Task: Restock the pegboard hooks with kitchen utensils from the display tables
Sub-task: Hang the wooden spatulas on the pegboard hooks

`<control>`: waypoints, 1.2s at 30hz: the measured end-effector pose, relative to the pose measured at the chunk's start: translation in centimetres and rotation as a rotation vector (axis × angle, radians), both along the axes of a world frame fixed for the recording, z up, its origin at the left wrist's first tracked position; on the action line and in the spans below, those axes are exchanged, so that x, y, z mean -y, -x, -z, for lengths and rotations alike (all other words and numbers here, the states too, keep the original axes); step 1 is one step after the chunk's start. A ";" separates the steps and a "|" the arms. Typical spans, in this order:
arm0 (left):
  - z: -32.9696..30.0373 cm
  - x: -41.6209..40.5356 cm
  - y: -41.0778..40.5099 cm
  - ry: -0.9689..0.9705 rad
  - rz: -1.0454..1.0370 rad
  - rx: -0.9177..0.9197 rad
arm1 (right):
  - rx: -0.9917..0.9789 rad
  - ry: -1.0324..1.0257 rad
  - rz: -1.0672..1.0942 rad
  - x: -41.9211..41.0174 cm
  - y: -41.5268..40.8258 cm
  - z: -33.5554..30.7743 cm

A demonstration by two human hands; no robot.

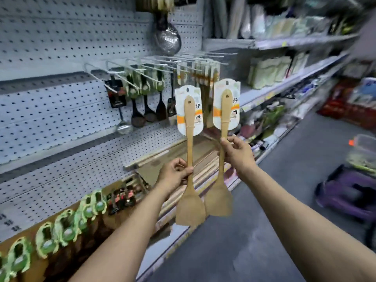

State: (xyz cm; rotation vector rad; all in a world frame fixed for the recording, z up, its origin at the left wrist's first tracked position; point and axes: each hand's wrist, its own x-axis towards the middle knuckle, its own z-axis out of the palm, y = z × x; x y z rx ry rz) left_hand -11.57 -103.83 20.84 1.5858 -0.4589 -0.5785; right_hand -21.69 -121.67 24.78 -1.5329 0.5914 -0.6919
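The left hand (176, 173) has its fingers closed around the handle of one wooden spatula (190, 159), and the right hand (236, 152) grips a second wooden spatula (221, 155) the same way; both are held upright in front of the pegboard (61, 47), blades down. Each is of pale wood with a flat wide blade; a white and orange card (189, 110) is fixed at the top of the handle. Behind them, metal hooks (142, 68) carry dark ladles (138, 117).

Two pale tan wooden spatulas (190, 159) carry white cards with orange bands (189, 110); the pegboard (50, 47) at left is light grey dotted with dark holes; near-left utensils wear green-edged labels (65, 226); far-right floor bin is purple (345, 192)
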 end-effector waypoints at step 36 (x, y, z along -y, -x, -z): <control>-0.8 48.3 -13.7 -0.147 -0.612 0.015 | -0.043 -0.079 -0.620 51.0 -29.5 -0.5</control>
